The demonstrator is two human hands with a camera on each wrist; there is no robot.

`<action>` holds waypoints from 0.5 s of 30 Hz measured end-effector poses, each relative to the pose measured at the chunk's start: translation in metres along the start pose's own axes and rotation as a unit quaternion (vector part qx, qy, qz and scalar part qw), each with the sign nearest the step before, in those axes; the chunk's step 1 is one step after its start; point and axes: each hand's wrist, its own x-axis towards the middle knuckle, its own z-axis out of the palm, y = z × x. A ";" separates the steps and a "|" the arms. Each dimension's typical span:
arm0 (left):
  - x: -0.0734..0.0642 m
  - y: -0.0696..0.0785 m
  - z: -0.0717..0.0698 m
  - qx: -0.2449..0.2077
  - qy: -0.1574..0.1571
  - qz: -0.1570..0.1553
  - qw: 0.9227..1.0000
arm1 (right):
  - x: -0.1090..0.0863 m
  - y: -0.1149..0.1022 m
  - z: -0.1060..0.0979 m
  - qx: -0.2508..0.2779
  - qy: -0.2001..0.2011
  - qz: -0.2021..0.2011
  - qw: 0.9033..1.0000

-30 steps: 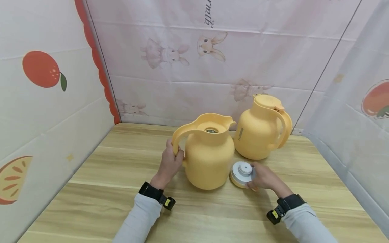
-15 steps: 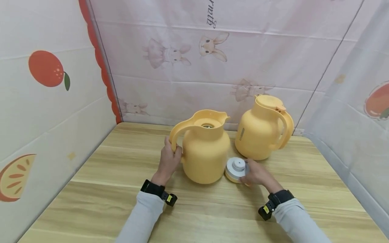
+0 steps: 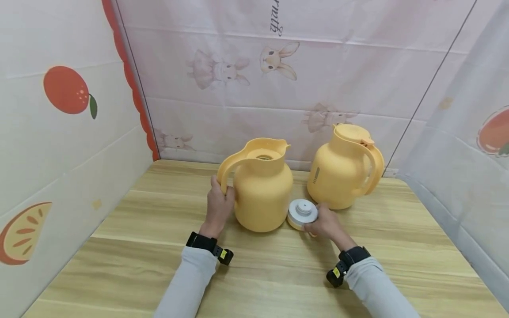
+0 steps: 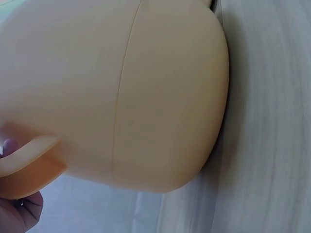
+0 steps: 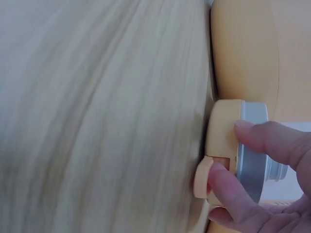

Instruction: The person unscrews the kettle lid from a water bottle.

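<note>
Jug (image 3: 262, 194) on table (image 3: 139, 247), lid (image 3: 300, 213) just right of it, second jug (image 3: 333, 176) behind lid

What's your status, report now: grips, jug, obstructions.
Left grip holds lidless jug by its handle. Right grip holds upturned lid beside it. Lidded jug farther back, apparently not in the way.

Wood-grain table (image 3: 270, 278), lidded yellow jug (image 3: 336, 176), rabbit-print wall (image 3: 254, 95), cropped red print (image 3: 495, 130), perhaps fruit

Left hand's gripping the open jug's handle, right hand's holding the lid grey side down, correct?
Almost: the head view shows the lid grey side up. The right hand holds it, and the left hand grips the handle of the open jug.
</note>
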 end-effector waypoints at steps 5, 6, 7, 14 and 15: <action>0.002 -0.002 0.004 0.021 0.032 0.000 0.999 | 0.004 -0.005 0.004 0.022 0.009 -0.010 1.000; 0.003 -0.002 0.005 0.026 0.037 0.000 0.999 | 0.005 -0.006 0.005 0.022 0.012 -0.013 1.000; 0.004 -0.003 0.006 0.031 0.043 0.000 0.999 | 0.006 -0.007 0.006 0.021 0.014 -0.016 1.000; 0.008 -0.005 0.014 0.058 0.083 -0.012 0.995 | 0.014 -0.017 0.011 0.033 0.018 0.015 0.999; 0.008 -0.006 0.015 0.062 0.089 -0.014 0.994 | 0.015 -0.017 0.012 0.036 0.018 0.017 0.999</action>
